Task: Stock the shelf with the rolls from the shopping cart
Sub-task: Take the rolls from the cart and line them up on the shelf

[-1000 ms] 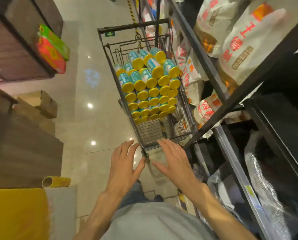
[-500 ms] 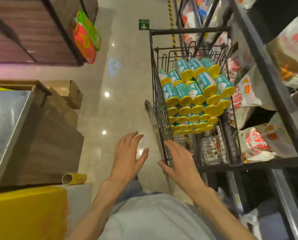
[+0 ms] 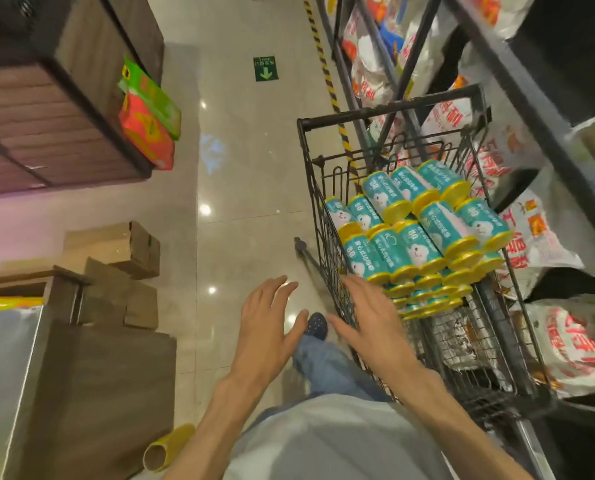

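I read both hands as empty: left hand (image 3: 266, 323) and right hand (image 3: 368, 323) spread flat, fingers released, hovering at the near corner of the cart (image 3: 386, 114), likely set up for a first grab. Rolls (image 3: 413, 233) lie stacked on their sides inside the cart, yellow ends toward me, easy to pull. Shelf (image 3: 517, 84) stands right of the cart, holding white bags. Left of the cart: glossy tile floor (image 3: 251, 168), cardboard boxes.
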